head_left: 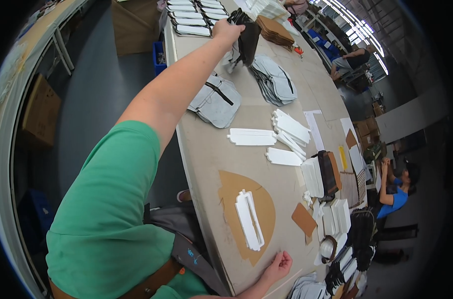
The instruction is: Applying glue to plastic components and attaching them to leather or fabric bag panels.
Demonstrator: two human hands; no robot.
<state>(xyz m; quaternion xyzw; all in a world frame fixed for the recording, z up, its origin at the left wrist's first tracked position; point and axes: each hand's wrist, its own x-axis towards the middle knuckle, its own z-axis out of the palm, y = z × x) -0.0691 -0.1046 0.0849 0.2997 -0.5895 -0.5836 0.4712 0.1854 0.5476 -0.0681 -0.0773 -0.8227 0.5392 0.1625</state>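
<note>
Left hand [227,29] at 12 o'clock clamps a floppy dark fabric panel [247,40] by its top edge; I'd judge it light. Right hand [277,264] rests loosely curled on table [206,149].

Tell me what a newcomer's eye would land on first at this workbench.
First, the person's left hand, stretched far across the long table and gripping dark fabric pieces at the far end. Next, the grey zippered panels piled beside that arm, and the white plastic strips fanned out mid-table. Nearest, the right hand rests by a brown cardboard shape topped with a white template.
</note>
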